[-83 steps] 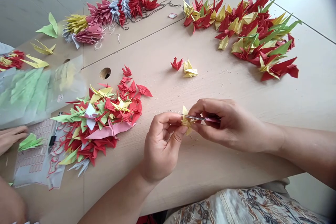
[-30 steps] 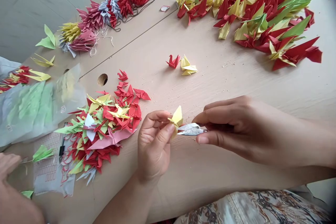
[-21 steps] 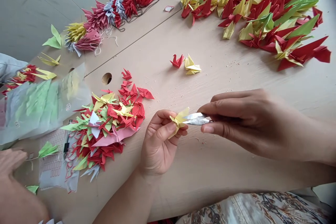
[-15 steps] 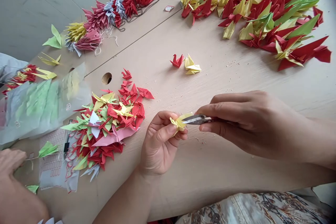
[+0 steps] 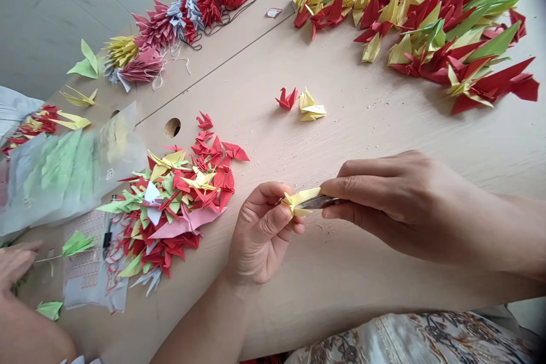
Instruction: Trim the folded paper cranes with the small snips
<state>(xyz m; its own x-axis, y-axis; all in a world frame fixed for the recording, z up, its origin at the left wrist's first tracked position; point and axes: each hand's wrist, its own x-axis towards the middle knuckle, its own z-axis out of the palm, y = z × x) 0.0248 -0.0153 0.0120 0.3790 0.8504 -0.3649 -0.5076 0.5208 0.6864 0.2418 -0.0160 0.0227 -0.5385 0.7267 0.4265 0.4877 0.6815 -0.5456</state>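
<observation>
My left hand (image 5: pixel 267 227) pinches a small yellow paper crane (image 5: pixel 290 203) between thumb and fingers, low over the table. From the right, my right hand (image 5: pixel 384 205) is closed around what look like small scissors (image 5: pixel 318 202). Their pointed metal blades reach in among the crane's yellow flaps, and the fingers hide the handles. One yellow flap stretches toward my right fingertips; whether they touch it I cannot tell. Beyond my hands stand a red paper crane (image 5: pixel 286 99) and a pale yellow paper crane (image 5: pixel 312 107), side by side.
A mixed heap of paper cranes (image 5: pixel 183 205) lies left of my left hand. Strung cranes (image 5: pixel 170 28) and a larger crane row (image 5: pixel 426 17) are farther back. At left are plastic bags (image 5: pixel 63 170), a pen (image 5: pixel 107 239) and another person's hand (image 5: pixel 17 264). Paper crumbs dot the table.
The scissors have gone deeper between the crane's flaps, and my right hand sits slightly closer to my left. At the left edge, the other person's hand has shifted left.
</observation>
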